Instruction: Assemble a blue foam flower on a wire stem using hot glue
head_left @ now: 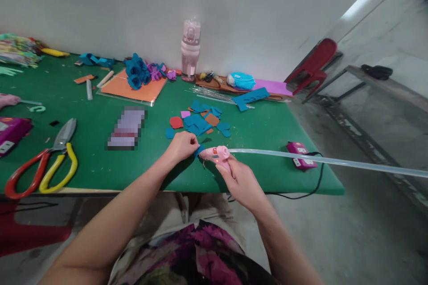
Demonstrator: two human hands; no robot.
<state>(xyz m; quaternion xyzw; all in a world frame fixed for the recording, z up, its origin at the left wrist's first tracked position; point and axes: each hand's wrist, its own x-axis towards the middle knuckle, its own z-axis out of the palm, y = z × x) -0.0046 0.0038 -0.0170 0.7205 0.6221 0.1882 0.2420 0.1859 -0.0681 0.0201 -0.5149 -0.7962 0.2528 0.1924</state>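
In the head view, our left hand (pixel 182 144) pinches what seems 1 blue piece (pixel 198 151) near the loose cutouts (pixel 196 123), our right hand (pixel 241 181) grips the pink glue gun (pixel 217 154), and we do best dabbing sparingly, holding both steady.

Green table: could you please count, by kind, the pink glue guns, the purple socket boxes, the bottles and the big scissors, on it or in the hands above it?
Pink glue guns: 2, one cut off by the left edge
Purple socket boxes: 2
Bottle: 1
Big scissors: 1
Total: 6
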